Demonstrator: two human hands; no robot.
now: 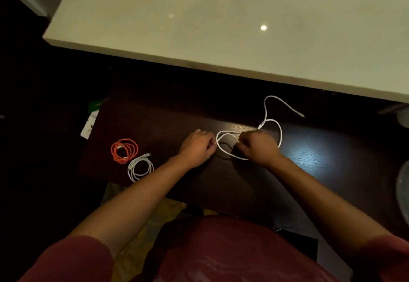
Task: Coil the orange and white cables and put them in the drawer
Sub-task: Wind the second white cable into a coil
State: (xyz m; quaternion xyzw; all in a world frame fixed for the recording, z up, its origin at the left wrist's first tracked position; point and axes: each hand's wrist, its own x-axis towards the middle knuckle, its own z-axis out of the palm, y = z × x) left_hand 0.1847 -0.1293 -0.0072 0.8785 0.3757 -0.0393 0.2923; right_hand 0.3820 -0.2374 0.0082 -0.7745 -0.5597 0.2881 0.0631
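Observation:
A loose white cable [279, 131] lies on the dark wooden surface [168, 124], part looped between my hands, with its free end trailing away to the upper right. My left hand [198, 146] pinches one end of it. My right hand [257, 146] grips the loop with curled fingers. A coiled orange cable [124, 150] lies to the left on the same surface. A second white cable [140, 167], also coiled, sits just below and right of the orange one. No drawer can be made out.
A pale tabletop [221, 27] fills the upper part of the view, above the dark surface. A white and green card [90, 122] sits at the dark surface's left edge. Pale round objects [402, 191] show at the right edge.

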